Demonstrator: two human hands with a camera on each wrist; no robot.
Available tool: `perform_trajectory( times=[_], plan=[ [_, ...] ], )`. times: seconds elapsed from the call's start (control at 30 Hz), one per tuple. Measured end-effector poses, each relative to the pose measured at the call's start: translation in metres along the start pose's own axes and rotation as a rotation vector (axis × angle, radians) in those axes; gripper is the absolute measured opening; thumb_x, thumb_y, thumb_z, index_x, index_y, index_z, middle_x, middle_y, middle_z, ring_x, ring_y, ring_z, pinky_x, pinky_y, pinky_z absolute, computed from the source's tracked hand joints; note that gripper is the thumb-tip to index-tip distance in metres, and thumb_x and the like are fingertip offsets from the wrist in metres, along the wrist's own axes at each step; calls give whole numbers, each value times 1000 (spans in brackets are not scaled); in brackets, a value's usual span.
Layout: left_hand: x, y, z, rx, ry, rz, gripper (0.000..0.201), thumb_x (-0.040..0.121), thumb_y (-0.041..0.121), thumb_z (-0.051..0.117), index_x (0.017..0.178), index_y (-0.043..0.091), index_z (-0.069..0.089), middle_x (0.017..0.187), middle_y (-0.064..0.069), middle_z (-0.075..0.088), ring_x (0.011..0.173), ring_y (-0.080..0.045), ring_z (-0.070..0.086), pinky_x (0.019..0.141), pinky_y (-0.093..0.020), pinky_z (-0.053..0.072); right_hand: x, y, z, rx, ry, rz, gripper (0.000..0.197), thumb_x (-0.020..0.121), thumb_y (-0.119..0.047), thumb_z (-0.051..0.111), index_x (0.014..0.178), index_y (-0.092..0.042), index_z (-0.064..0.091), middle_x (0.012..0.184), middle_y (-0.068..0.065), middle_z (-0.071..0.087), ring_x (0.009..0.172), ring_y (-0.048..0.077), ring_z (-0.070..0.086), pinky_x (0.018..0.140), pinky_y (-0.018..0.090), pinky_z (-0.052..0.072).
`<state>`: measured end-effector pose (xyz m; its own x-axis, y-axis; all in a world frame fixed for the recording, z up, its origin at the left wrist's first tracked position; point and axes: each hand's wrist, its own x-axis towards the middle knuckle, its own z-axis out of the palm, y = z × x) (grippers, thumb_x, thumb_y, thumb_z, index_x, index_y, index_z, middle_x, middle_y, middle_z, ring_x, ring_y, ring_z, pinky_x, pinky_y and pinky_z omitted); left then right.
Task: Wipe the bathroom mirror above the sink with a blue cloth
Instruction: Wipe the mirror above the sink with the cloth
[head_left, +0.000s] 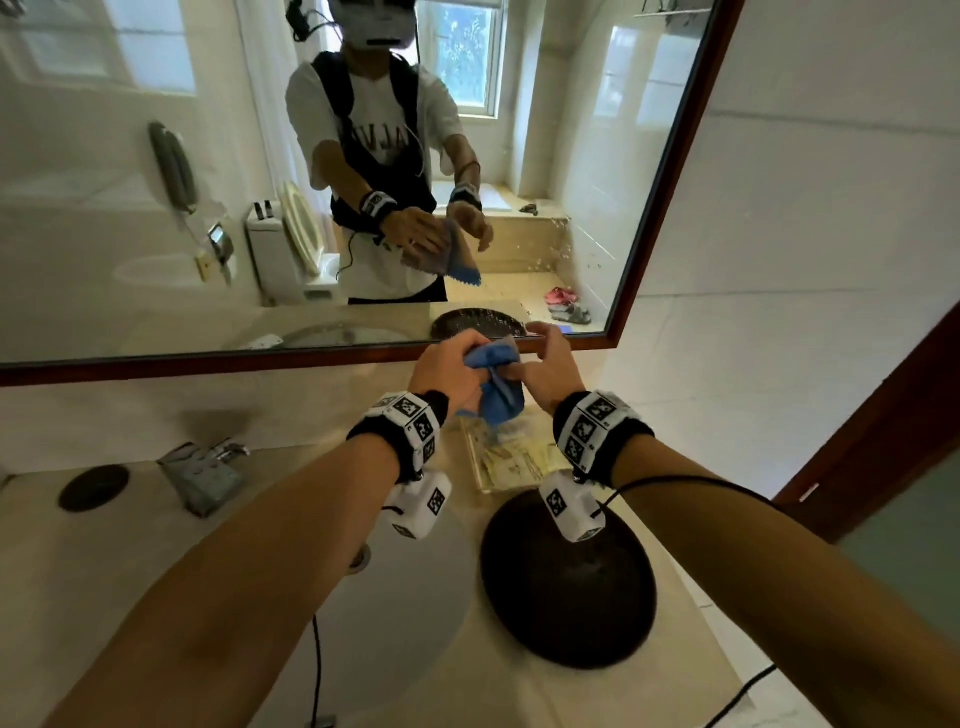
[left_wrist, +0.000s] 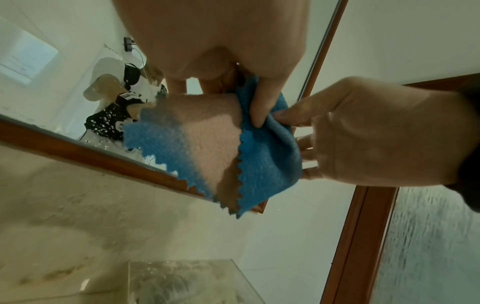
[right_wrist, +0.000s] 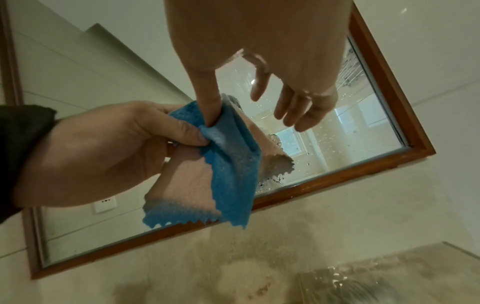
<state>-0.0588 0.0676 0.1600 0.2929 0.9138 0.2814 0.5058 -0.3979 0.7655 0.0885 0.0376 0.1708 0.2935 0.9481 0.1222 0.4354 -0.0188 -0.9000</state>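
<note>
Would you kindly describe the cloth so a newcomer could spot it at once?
Start at the wood-framed mirror on the wall. Just below its bottom edge, above the counter, the left hand and right hand meet around the cloth. It is the only bright blue thing here, with zigzag-cut edges and a pinkish-beige reverse side.
</note>
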Motion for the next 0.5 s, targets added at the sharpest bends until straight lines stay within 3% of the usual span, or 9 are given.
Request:
perform_trajectory(
  times=[0.07,0.13,0.23,0.33,0.37,0.43,0.47,0.5],
  plan=[
    [4,0,-8,-6,-3,13,23,79,7,63,99,19,65,90,-3,68,82,-19,62,75,-31,51,2,-7,0,42,-52,-15,78,69,-10,78,137,-16,40,131,6,47,118,22,48,98,37,45],
    [8,2,-17,-67,-31,27,25,78,4,61,97,21,64,89,-5,69,82,-22,64,71,-33,54,1,-15,-2,141,-157,5,75,77,4,71,142,-12,35,129,9,48,116,23,49,91,30,46],
    [11,9,-26,-93,-57,31,23,81,2,58,97,18,62,89,-10,66,80,-31,63,64,-35,55,0,-22,-2,220,-206,7,62,82,10,64,137,-6,41,121,13,54,106,24,54,76,17,48],
    [16,19,-33,-84,-17,43,20,83,4,58,100,14,62,88,-9,67,80,-26,63,70,-34,55,-2,-35,-7,293,-208,22,45,87,5,61,129,-5,49,109,7,56,90,14,57,64,12,45],
    [18,25,-37,-118,-22,24,16,86,5,57,100,11,62,86,-7,65,76,-20,62,70,-30,54,0,-38,-9,312,-218,39,42,88,1,62,127,-7,51,108,6,57,89,12,57,65,14,47],
    [24,34,-40,-180,-91,50,9,93,11,49,96,6,57,80,-8,54,72,-14,56,67,-22,48,3,-42,-12,348,-229,75,39,86,-6,65,124,-14,55,111,7,61,101,22,58,81,32,50],
    [32,33,-39,-79,-58,106,9,92,16,51,93,8,56,82,-10,50,77,-19,54,71,-23,47,5,-44,-14,367,-224,87,38,86,-7,66,122,-15,56,111,8,62,104,27,58,84,40,50],
    [39,31,-39,8,-24,137,11,86,22,59,92,13,56,87,-12,49,84,-25,51,77,-28,46,7,-45,-17,384,-216,89,38,85,-5,66,121,-12,57,109,10,62,104,29,58,82,41,50]
  ],
)
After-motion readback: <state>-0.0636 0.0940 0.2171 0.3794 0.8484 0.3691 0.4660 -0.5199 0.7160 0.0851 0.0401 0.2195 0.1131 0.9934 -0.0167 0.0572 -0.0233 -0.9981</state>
